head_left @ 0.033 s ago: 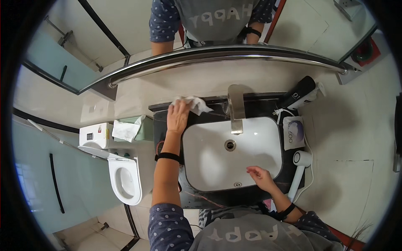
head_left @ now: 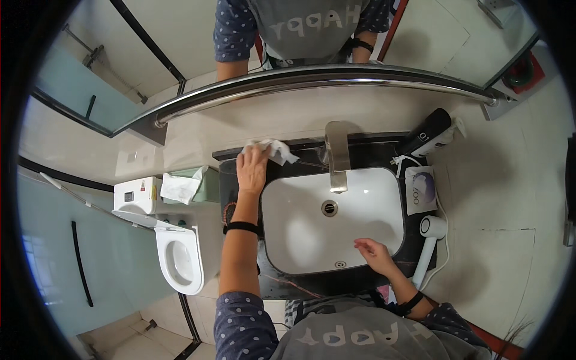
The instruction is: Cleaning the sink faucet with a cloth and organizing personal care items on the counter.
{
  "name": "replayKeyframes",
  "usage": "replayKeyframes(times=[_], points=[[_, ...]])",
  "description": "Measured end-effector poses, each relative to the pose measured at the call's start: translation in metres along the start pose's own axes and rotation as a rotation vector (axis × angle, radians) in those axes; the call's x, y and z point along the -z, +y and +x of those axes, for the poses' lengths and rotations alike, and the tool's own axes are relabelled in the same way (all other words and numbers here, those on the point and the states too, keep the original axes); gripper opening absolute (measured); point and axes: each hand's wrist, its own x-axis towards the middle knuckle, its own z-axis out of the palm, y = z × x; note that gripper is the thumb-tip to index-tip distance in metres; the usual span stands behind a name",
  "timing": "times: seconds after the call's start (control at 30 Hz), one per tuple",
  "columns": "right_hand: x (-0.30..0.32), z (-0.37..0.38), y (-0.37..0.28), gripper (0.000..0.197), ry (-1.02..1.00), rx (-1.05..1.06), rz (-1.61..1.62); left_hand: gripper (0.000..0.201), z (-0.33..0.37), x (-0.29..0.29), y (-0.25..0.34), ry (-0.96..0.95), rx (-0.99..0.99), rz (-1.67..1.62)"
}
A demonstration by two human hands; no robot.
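My left hand (head_left: 252, 171) presses a crumpled white tissue (head_left: 281, 150) onto the raised back ledge of the black countertop (head_left: 276, 287), left of the tap. Its fingers lie bent over the tissue, and part of the tissue sticks out to the right. Over the right front of the white washbasin (head_left: 300, 243) hovers my right hand (head_left: 378, 257), holding nothing, its fingers loosely curved. The square metal tap (head_left: 338, 150) stands behind the basin with its spout above the bowl.
Right of the basin are a black bottle (head_left: 425, 132), a white packet (head_left: 420, 191) and a white hair dryer (head_left: 429, 237) with its cord. A green tissue box (head_left: 209, 185) and a toilet (head_left: 180, 264) stand left. A metal rail (head_left: 336, 84) runs along the mirror above.
My left hand has slid a little to the left along the back ledge, taking the tissue with it. My right hand has barely moved.
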Motion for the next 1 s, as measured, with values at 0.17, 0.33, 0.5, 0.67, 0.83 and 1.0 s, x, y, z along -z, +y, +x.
replayKeyframes(times=[0.17,0.33,0.5,0.67,0.83,1.0], points=[[0.004,-0.008,0.027,0.022,0.039,-0.025,0.04,0.023,0.029,-0.001,0.041,0.289,0.195,-0.426],[-0.002,-0.011,0.018,0.023,0.002,-0.086,0.016,0.025,0.06,0.001,0.085,0.311,0.053,-0.598],[-0.009,-0.012,0.025,0.024,-0.008,-0.089,-0.023,0.029,0.077,0.007,0.095,0.226,-0.077,-0.647],[-0.017,-0.006,0.022,0.023,-0.051,-0.084,0.034,0.024,0.055,0.01,0.073,0.252,0.05,-0.647],[-0.017,-0.003,0.019,0.023,-0.034,-0.079,0.023,0.015,0.007,-0.006,0.028,0.424,0.813,-0.449],[-0.029,0.002,0.028,0.023,-0.061,-0.051,0.067,0.039,-0.012,-0.02,-0.013,0.029,1.059,-0.239]])
